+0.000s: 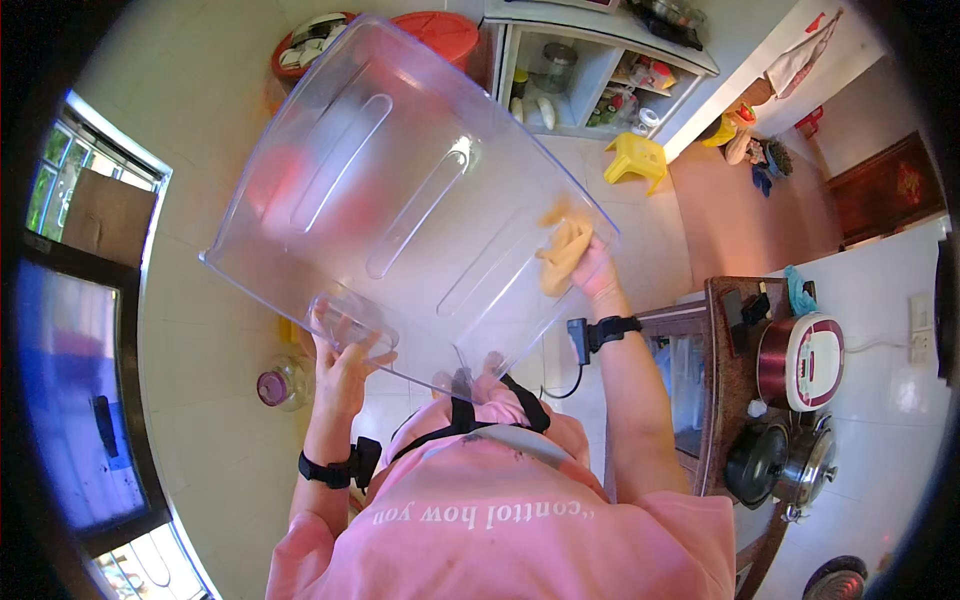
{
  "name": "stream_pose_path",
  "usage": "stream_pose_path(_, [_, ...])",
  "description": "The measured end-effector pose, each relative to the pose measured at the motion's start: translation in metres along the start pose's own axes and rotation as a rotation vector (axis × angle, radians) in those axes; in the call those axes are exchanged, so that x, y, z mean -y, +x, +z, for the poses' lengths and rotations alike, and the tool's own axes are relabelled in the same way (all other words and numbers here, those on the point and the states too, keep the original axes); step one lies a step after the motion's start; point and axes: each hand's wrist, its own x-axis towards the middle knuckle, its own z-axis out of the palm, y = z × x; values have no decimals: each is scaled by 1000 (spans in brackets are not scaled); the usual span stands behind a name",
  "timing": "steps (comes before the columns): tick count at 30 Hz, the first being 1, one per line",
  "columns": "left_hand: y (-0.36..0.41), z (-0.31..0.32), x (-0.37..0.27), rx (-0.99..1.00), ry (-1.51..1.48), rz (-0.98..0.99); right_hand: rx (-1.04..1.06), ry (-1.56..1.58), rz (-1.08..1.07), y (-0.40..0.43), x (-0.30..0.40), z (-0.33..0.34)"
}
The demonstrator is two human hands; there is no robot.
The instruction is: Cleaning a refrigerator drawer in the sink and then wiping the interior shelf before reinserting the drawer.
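Note:
A large clear plastic drawer (416, 202), with long oval ridges moulded into its base, is held up tilted in front of my body. On its lower left edge, my left hand (346, 341) grips the wall beside a moulded oval handle recess. At the right side my right hand (596, 274) presses a tan cloth (566, 253) against the plastic. The cloth is crumpled under the fingers, and some of those fingers are hidden by it. Floor and red things show blurred through the drawer.
Beyond the drawer stand a red lidded bucket (442, 34), a glass-fronted cabinet (559, 82) and a yellow plastic stool (636, 161). A glass jar (285, 384) is by my left forearm. To the right, a brown counter (718, 337) bears a rice cooker (801, 362) and a steel pot (806, 465).

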Motion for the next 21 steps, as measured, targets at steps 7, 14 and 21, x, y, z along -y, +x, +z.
stream_pose_path(7, [5,-8,9,22,-114,-46,-14,18,305,-46,-55,51])
stream_pose_path(14, [2,5,-5,-18,-29,18,-215,-676,382,-132,61,102])
stream_pose_path(21, [12,22,-5,-37,60,-16,-368,-567,-285,-79,25,189])
